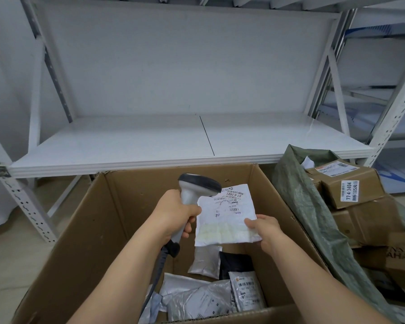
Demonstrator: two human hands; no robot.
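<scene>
My left hand [175, 212] grips the handle of a grey barcode scanner [192, 192], whose dark head points at a white soft parcel [225, 220] with a printed label. My right hand [264, 230] pinches that parcel at its lower right corner and holds it up over a large open cardboard box [98, 230]. The scanner's cable [158, 272] hangs down into the box.
Several grey, white and black mailer bags [204, 293] lie in the box bottom. A white metal shelf [150, 146] stands behind the box. At the right, a green woven sack [302, 202] and stacked labelled cardboard boxes [351, 185] sit on the floor.
</scene>
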